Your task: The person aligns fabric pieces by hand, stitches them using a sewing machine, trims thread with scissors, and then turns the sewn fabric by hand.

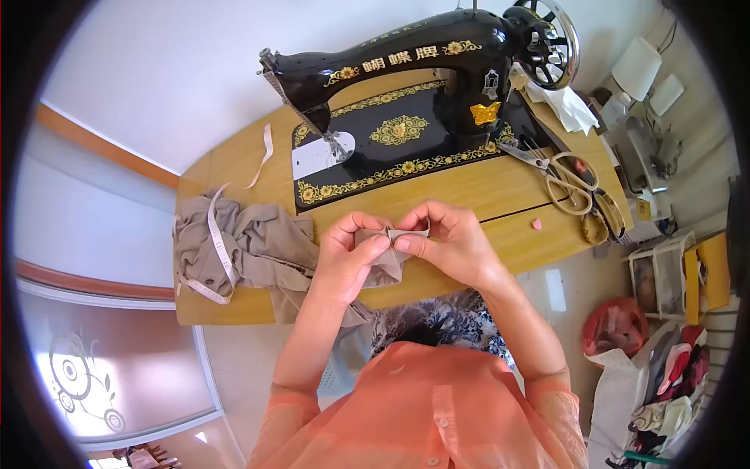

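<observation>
At the left of the wooden table (500,230), we see a crumpled taupe garment (269,234) with a pale measuring tape (215,234) looped over it, one end trailing toward the black sewing machine (406,51). Near the front edge, our left hand (349,254) pinches a piece of taupe cloth (384,270), its grip closed between thumb and fingers. Our right hand (447,242), thumb almost meeting the left one, grips the same piece just as tightly, holding its top edge folded as a corner hangs below. We cannot tell whether it joins the garment. Farther right lie a small pink piece (537,224) and cream-handled scissors (569,187), blades touching the machine's decorated base (398,176).
</observation>
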